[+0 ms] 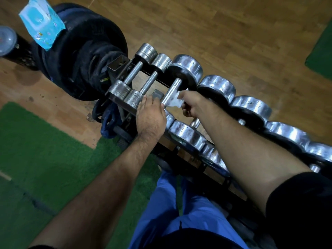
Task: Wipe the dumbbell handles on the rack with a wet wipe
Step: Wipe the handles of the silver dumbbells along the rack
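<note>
A row of chrome dumbbells lies across a dark metal rack that runs from centre to lower right. My right hand holds a crumpled white wet wipe wrapped on the handle of the third dumbbell from the left. My left hand rests palm down on that dumbbell's near head, which it mostly hides. Two small dumbbells with threaded handles lie to the left.
A blue pack of wet wipes sits on top of stacked black weight plates at the rack's left end. Larger chrome dumbbells continue to the right. Green turf mats and wooden floor surround the rack. My blue trousers are below.
</note>
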`<control>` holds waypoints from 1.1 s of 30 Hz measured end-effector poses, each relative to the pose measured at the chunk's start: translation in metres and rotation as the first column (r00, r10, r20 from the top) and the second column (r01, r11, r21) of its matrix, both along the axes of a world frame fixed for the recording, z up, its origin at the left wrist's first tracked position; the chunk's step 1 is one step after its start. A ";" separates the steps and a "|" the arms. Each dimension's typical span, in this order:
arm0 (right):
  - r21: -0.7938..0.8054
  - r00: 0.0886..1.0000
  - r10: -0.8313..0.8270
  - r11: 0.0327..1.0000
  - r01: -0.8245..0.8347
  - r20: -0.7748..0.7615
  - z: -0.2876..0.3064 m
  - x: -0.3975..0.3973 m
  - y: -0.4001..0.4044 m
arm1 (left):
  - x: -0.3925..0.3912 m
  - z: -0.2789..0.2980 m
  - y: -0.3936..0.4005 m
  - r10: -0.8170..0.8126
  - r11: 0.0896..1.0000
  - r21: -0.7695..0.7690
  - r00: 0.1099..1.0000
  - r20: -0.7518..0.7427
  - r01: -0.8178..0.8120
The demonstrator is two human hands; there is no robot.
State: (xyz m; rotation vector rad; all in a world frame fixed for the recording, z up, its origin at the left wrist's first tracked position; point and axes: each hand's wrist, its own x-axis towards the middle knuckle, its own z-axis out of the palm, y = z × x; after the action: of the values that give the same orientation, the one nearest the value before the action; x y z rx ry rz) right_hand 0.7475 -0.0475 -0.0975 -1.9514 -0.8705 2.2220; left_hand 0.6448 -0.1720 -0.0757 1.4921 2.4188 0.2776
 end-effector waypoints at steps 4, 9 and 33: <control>0.168 0.999 -0.028 0.985 0.034 -0.036 0.021 0.022 -0.008 | 0.019 0.011 -0.005 -0.031 0.999 0.023 0.999 -0.038 0.032; 0.408 0.988 0.156 0.901 -0.145 0.007 0.039 0.051 -0.029 | 0.048 0.026 -0.026 -0.080 0.992 0.099 0.996 -0.027 0.082; 0.160 -0.102 0.424 -0.538 -0.828 0.900 0.014 0.109 -0.037 | 0.113 -0.004 -0.052 0.012 0.999 0.028 0.993 0.122 -0.016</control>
State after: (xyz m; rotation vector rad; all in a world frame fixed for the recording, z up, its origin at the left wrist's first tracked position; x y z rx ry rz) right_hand 0.8566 -0.0843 -0.0832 -0.7581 -3.5316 0.2511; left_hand 0.7578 -0.2239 -0.0800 1.4272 2.3399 0.3963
